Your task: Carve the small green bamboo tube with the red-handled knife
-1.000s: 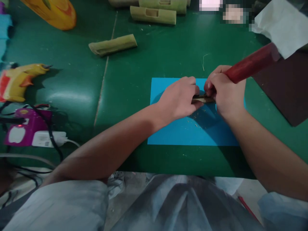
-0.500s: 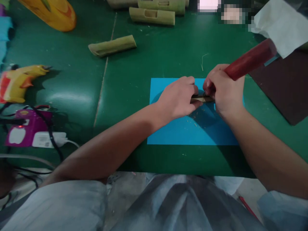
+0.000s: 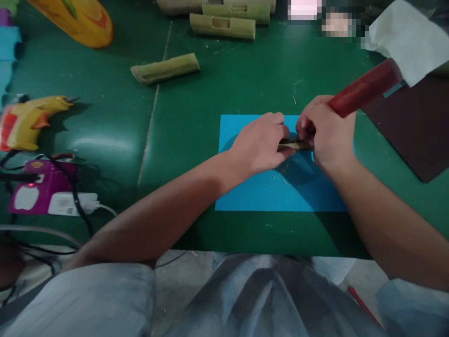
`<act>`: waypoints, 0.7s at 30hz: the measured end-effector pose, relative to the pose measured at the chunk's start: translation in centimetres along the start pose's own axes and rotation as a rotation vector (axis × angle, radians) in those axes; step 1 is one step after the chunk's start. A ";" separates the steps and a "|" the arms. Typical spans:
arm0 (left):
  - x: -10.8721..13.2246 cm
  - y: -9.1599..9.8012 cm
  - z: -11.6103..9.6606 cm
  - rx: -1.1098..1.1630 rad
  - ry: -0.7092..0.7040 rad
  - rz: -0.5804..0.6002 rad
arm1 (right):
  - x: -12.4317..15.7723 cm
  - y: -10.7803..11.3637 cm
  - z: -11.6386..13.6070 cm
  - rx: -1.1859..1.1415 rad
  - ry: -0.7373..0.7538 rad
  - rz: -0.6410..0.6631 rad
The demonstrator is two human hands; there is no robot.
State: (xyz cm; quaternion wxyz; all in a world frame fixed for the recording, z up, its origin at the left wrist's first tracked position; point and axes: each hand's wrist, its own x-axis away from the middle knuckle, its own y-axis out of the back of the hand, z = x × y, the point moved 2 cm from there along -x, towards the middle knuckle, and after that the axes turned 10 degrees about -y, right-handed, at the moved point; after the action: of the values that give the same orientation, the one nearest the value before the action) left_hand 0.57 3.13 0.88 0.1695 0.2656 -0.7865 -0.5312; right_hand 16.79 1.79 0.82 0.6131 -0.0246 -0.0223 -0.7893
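Observation:
My left hand point(image 3: 262, 140) is closed on a small bamboo piece point(image 3: 288, 145), pinching its left end over a blue sheet point(image 3: 245, 199). My right hand point(image 3: 331, 128) grips a carving tool with a thick dark red handle point(image 3: 366, 89), which slants up to the right. The tool's working end is hidden by my fingers at the right end of the bamboo. Small shavings point(image 3: 280, 178) lie scattered on the sheet just below my hands.
A cut bamboo length point(image 3: 166, 69) lies beyond, with notched bamboo tubes point(image 3: 222, 25) at the back. On the left are a yellow glue gun point(image 3: 35, 119), a purple power adapter point(image 3: 45, 187) and cables. A dark brown board point(image 3: 414, 126) and white paper point(image 3: 407, 42) are at right.
Both hands stay in nearly the same place, with the same hold on the bamboo and the tool. The view has shifted very slightly.

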 end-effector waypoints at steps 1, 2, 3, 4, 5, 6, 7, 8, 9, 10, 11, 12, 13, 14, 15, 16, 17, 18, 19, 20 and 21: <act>0.0 0.1 0.0 -0.003 0.001 0.002 | 0.1 0.0 0.0 0.011 0.009 0.003; 0.0 0.1 -0.1 -0.003 0.002 0.004 | 0.1 0.0 0.0 0.022 0.015 0.003; 0.0 0.2 -0.1 -0.001 0.003 0.005 | 0.1 0.0 -0.1 0.028 0.018 -0.004; 0.0 0.2 -0.2 0.003 0.005 0.005 | 0.2 -0.1 -0.1 0.031 0.020 -0.013; 0.0 0.3 -0.2 0.006 0.006 0.007 | 0.2 -0.1 -0.1 0.032 0.018 -0.023; 0.0 0.3 -0.3 0.009 0.009 0.012 | 0.1 -0.1 -0.1 0.032 0.013 -0.030; 0.0 0.3 -0.3 0.011 0.013 0.019 | 0.1 -0.1 -0.1 0.032 0.007 -0.029; 0.0 0.3 -0.3 0.010 0.016 0.026 | 0.1 -0.1 -0.1 0.032 0.002 -0.024; 0.0 0.3 -0.3 0.009 0.019 0.033 | 0.0 -0.1 -0.1 0.031 -0.002 -0.014; 0.0 0.3 -0.3 0.006 0.021 0.035 | 0.0 -0.1 -0.1 0.028 -0.002 -0.010; 0.0 0.2 -0.3 0.005 0.020 0.035 | 0.0 -0.1 -0.1 0.026 -0.001 -0.009; 0.0 0.2 -0.3 0.005 0.016 0.029 | -0.1 -0.1 -0.2 0.025 -0.001 -0.009; 0.0 0.1 -0.2 0.006 0.012 0.017 | 0.0 -0.1 -0.2 0.023 0.001 -0.013; 0.0 0.0 -0.1 0.008 0.007 0.002 | 0.0 -0.2 -0.2 0.019 0.006 -0.018; 0.0 -0.1 -0.1 0.010 0.005 -0.014 | 0.1 -0.3 -0.3 0.015 0.015 -0.023; 0.0 -0.2 0.0 0.013 0.006 -0.028 | 0.2 -0.3 -0.3 0.012 0.031 -0.031; 0.0 -0.3 0.1 0.016 0.009 -0.038 | 0.3 -0.4 -0.3 0.009 0.047 -0.042; 0.0 -0.4 0.1 0.020 0.013 -0.044 | 0.4 -0.5 -0.3 0.006 0.059 -0.051; 0.0 -0.5 0.2 0.026 0.016 -0.046 | 0.4 -0.5 -0.3 0.007 0.060 -0.056; 0.1 -0.6 0.2 0.035 0.017 -0.047 | 0.4 -0.5 -0.3 0.010 0.050 -0.055; 0.1 -0.7 0.3 0.046 0.015 -0.051 | 0.4 -0.6 -0.3 0.012 0.032 -0.054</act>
State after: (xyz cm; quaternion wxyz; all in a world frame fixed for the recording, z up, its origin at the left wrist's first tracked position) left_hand 0.51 3.10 0.15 0.1558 0.2932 -0.7901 -0.5152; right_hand 16.16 1.56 0.50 0.5920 -0.0077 -0.0181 -0.8057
